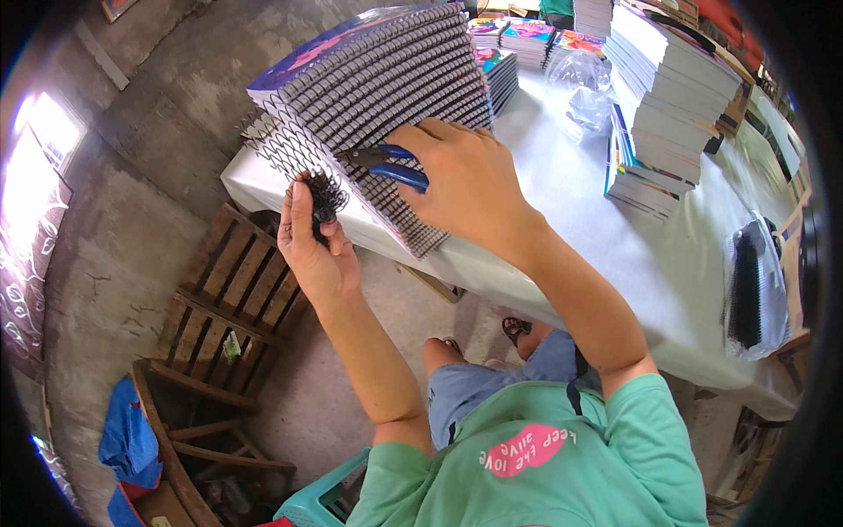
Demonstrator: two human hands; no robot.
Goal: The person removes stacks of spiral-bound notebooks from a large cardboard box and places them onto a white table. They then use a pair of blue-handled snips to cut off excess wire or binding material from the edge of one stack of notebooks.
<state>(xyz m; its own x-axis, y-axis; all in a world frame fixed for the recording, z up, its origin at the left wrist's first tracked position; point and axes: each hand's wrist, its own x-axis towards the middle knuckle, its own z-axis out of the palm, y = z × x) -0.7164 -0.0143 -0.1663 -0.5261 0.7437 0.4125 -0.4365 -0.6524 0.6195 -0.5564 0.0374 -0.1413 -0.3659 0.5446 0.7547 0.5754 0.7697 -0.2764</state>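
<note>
gripping blue-handled pliers (386, 165), the right hand (465, 180) holds their nose at the wire ends of a slanted stack of spiral-bound notebooks (378, 97) on the white table (562, 220); the left hand (312, 237) is closed around a bunch of black wire cuttings (327, 195) just beside the stack's lower edge; it seems the trimming of the wire ends is in hand; next move asks to place the nose exactly on one coil end, without catching the neighbour.
</note>
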